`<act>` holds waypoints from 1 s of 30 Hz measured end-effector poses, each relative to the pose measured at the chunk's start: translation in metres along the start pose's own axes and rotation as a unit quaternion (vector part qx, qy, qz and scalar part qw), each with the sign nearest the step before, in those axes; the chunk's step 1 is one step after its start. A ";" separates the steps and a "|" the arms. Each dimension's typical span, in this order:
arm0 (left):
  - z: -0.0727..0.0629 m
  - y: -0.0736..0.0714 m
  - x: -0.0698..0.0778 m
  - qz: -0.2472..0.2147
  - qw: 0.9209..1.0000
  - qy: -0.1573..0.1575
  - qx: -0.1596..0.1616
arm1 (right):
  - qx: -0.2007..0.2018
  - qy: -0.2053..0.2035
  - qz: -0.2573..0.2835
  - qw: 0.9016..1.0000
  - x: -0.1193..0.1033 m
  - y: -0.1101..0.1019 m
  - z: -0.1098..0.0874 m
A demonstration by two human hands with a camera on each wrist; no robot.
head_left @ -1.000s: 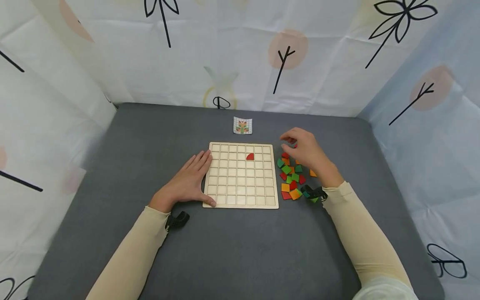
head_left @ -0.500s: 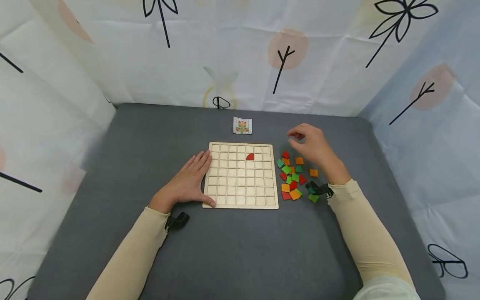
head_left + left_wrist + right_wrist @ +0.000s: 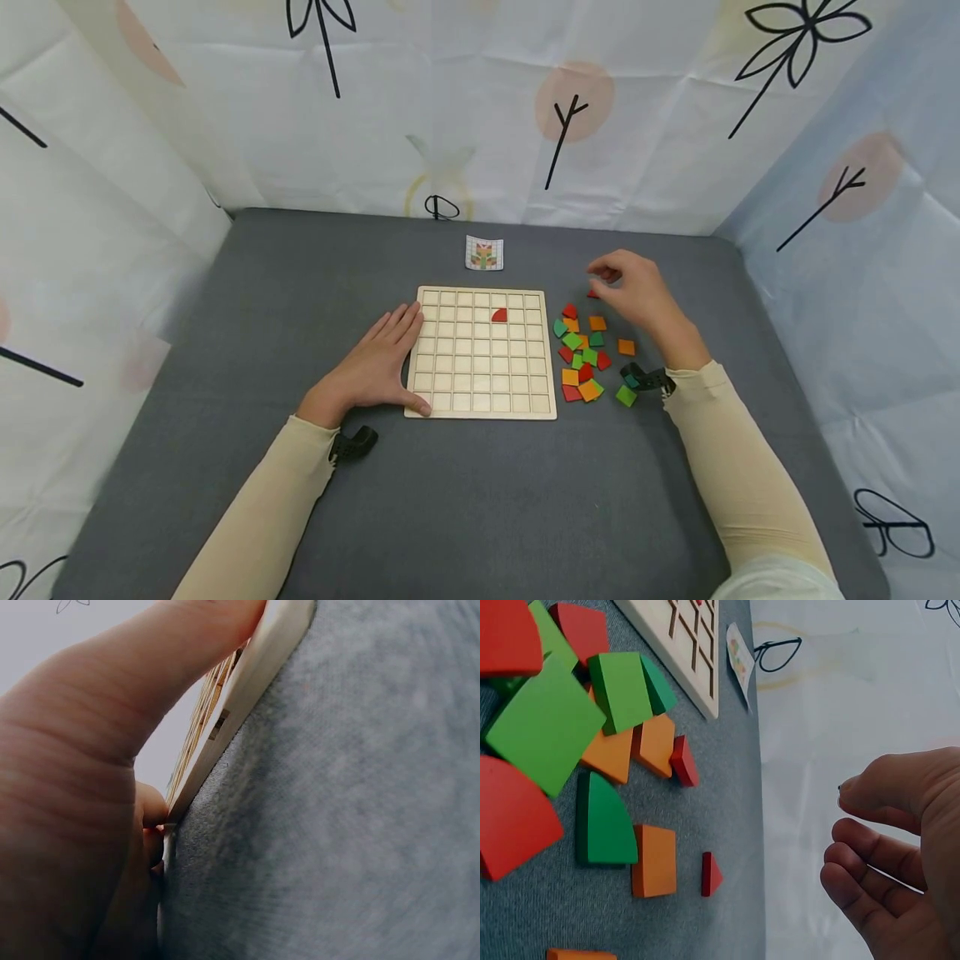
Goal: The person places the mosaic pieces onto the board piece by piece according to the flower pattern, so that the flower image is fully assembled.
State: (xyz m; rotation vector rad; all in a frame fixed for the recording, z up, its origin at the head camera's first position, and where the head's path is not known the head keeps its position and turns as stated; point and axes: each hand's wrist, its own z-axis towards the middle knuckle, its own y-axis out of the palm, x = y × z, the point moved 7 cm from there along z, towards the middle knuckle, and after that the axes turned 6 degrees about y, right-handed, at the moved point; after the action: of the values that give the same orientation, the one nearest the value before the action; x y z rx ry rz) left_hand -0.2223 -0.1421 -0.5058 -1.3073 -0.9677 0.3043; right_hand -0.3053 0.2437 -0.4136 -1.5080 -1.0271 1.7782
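A square wooden grid board (image 3: 474,419) lies on the table, with a red quarter-round piece (image 3: 499,316) in one upper cell. My left hand (image 3: 375,358) rests against the board's left side with fingers extended, its thumb over the near corner. In the left wrist view the thumb (image 3: 172,656) lies across the rim. Over the far end of the loose pieces hovers my right hand (image 3: 636,292), fingers loosely bent; the right wrist view shows nothing between them. Close by the fingertips on the table is a small red triangular piece (image 3: 711,875).
Right of the board lie loose blocks: green squares (image 3: 626,396), orange squares (image 3: 627,347), red ones (image 3: 603,361) and dark green ones (image 3: 596,339), some overlapping. A small pattern card (image 3: 484,253) lies beyond the board. Printed white curtains (image 3: 360,150) surround the grey table (image 3: 480,508).
My right hand has moved right, away from the board, uncovering orange pieces and then the small red piece by its fingertips. The left hand and board stay in place.
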 end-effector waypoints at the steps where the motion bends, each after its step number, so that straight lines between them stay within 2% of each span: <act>1: 0.000 0.001 0.000 0.000 1.000 0.000 0.000 | 0.001 0.000 0.002 1.000 0.002 0.000 0.000; 9: 0.000 0.001 -0.001 0.004 1.000 0.006 0.003 | 0.000 0.009 0.008 1.000 0.013 -0.003 -0.003; 30: 0.001 -0.001 -0.002 0.011 1.000 -0.004 -0.001 | -0.031 0.062 0.013 0.998 0.043 0.013 0.004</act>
State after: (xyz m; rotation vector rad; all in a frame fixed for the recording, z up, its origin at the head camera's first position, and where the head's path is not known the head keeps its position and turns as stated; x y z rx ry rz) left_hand -0.2241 -0.1432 -0.5062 -1.3195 -0.9609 0.3258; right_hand -0.3171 0.2719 -0.4475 -1.6540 -1.0125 1.6599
